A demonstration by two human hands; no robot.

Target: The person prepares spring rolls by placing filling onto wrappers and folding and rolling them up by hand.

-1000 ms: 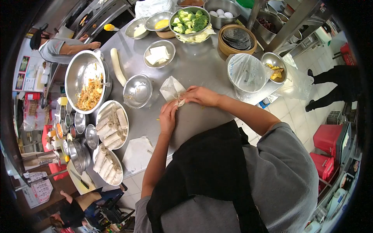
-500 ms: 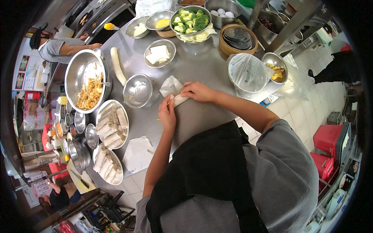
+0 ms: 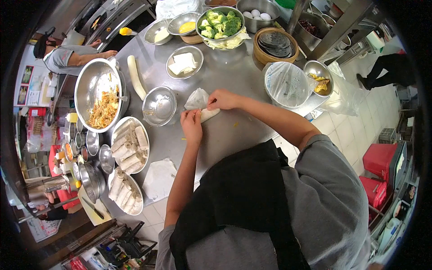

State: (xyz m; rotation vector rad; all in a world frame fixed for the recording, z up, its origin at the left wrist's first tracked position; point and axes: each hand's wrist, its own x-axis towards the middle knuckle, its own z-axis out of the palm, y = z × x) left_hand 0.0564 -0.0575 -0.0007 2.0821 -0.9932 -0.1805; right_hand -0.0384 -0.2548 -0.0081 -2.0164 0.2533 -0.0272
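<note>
A partly rolled white wrapper (image 3: pixel 208 115) lies on the steel table, with its flat pointed end spread out beyond my fingers. My left hand (image 3: pixel 192 126) is closed on the roll's left end. At the roll's upper right side, my right hand (image 3: pixel 222 100) pinches it with bent fingers. The filling inside is hidden. Left of my hands stands a small steel bowl (image 3: pixel 159 106) with a little residue. Finished white rolls lie on an oval plate (image 3: pixel 145 165) and on a second plate (image 3: pixel 140 209). A flat wrapper stack (image 3: pixel 159 180) rests near the table's edge.
A large bowl (image 3: pixel 81 96) holds shredded filling. Around the back are a long white vegetable (image 3: pixel 134 77), a bowl of white blocks (image 3: pixel 185 64), broccoli (image 3: pixel 220 24) and a bamboo steamer (image 3: pixel 275 45). A plastic-covered tub (image 3: pixel 287 84) stands right. Co-workers are at left and far right.
The wrapper has gone from bunched under my fingers to a smoother roll. My right hand has shifted slightly up along it. People in the background have moved.
</note>
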